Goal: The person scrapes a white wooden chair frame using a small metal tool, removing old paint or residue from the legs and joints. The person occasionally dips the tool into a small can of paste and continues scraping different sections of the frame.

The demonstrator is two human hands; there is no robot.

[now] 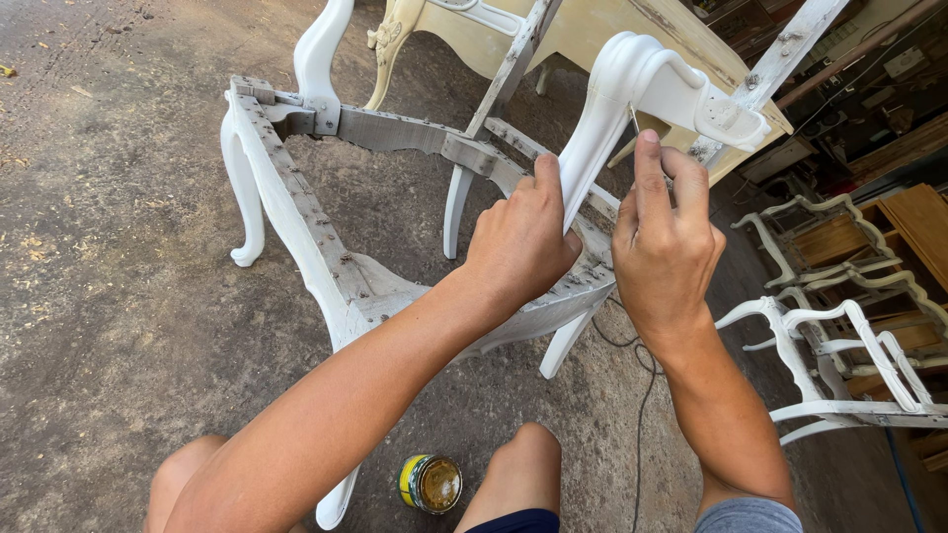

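Note:
A white-primed wooden chair frame (296,212) with no seat stands on the concrete floor in front of me. Its curved armrest post (607,114) rises at the middle right. My left hand (523,237) grips the lower part of that post, fingers wrapped round it. My right hand (664,242) sits just to the right, thumb pressed up against the post and fingers pinching a small thin metal tool whose tip shows beside the thumb. My knees are at the bottom edge of the view.
A small open round tin (431,483) with yellowish paste sits on the floor between my knees. More white chair frames (839,345) are stacked at the right. A cream-coloured table (553,35) stands behind. A dark cable (642,395) runs across the floor.

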